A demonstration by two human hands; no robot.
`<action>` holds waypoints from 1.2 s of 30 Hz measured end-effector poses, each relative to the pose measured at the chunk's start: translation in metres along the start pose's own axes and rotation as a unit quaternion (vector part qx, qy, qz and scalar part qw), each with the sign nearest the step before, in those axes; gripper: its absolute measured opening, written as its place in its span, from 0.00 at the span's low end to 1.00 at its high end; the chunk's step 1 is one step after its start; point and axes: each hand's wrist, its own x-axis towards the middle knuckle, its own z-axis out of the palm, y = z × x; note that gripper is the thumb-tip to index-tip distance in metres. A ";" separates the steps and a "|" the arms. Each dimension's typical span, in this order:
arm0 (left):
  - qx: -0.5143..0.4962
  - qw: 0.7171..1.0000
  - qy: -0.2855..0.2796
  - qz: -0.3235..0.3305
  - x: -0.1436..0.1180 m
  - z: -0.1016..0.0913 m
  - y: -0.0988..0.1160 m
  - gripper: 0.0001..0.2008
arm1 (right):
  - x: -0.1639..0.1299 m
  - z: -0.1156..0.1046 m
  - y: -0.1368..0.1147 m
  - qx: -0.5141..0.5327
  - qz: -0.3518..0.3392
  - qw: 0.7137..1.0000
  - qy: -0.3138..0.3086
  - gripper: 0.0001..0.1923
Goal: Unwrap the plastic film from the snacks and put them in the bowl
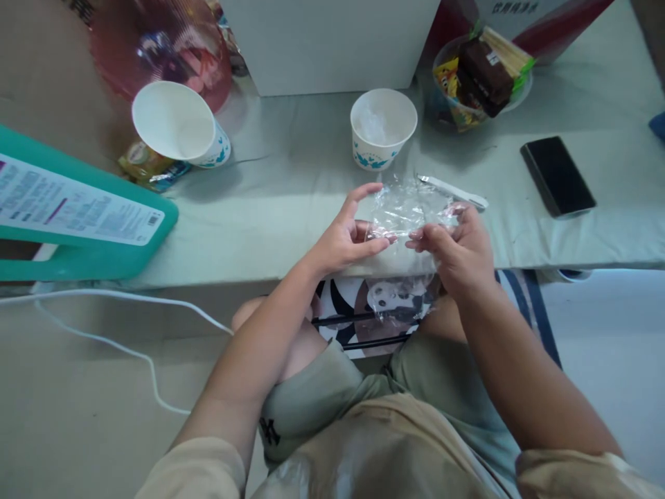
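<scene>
A crinkled sheet of clear plastic film is stretched between my hands at the table's front edge, and part of it hangs down over my lap. My left hand grips its left side with thumb and lower fingers, the index finger raised. On the other side my right hand pinches the film between thumb and fingers. Just behind lies a slim white tool with a thin tip, its kind unclear. A paper cup with blue leaf print stands beyond the film, holding something whitish and translucent.
A larger paper cup tilts at the left beside snack packets. A green jug stands at far left. A white box, a bowl of snacks and a phone are behind and right. A white cable hangs below.
</scene>
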 end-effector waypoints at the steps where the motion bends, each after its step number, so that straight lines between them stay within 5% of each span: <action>1: -0.011 1.000 -0.004 0.001 0.001 0.001 0.005 0.30 | -0.005 -0.001 -0.001 -0.005 -0.010 1.000 0.016 0.28; 6: 0.048 0.998 0.020 0.029 0.002 -0.004 0.014 0.20 | -0.025 -0.014 -0.005 -0.073 -0.098 0.992 0.012 0.40; 11: 0.257 0.957 0.051 0.122 0.005 -0.006 0.002 0.11 | -0.020 -0.021 -0.005 -0.290 -0.199 0.936 0.017 0.11; 14: 0.318 0.932 0.100 0.144 0.008 -0.005 -0.002 0.08 | -0.016 -0.022 -0.005 -0.332 -0.230 0.913 0.057 0.09; 18: 0.218 0.955 0.124 0.160 0.011 -0.005 0.005 0.05 | -0.021 -0.024 -0.011 -0.391 -0.279 0.871 0.101 0.06; 21: 0.036 0.986 0.077 0.142 0.012 -0.007 0.009 0.12 | -0.024 -0.020 -0.019 -0.370 -0.328 0.869 0.024 0.05; 24: -0.114 0.988 0.081 0.069 0.016 -0.010 0.008 0.13 | -0.017 -0.009 -0.022 -0.267 -0.265 0.926 -0.034 0.04; 27: -0.192 0.980 0.048 -0.032 0.018 -0.014 0.007 0.17 | 0.003 0.002 -0.017 -0.169 -0.163 0.972 -0.016 0.08; 30: -0.185 0.975 0.023 -0.118 0.019 -0.015 0.008 0.23 | 0.025 0.007 -0.005 -0.120 -0.119 0.985 0.014 0.19; 33: -0.158 0.971 0.070 -0.164 0.021 -0.016 0.010 0.18 | 0.034 0.007 0.005 -0.019 -0.046 0.998 0.026 0.28; 36: -0.158 0.968 0.101 -0.163 0.024 -0.018 0.011 0.12 | 0.027 0.008 0.009 0.057 0.072 0.994 -0.056 0.30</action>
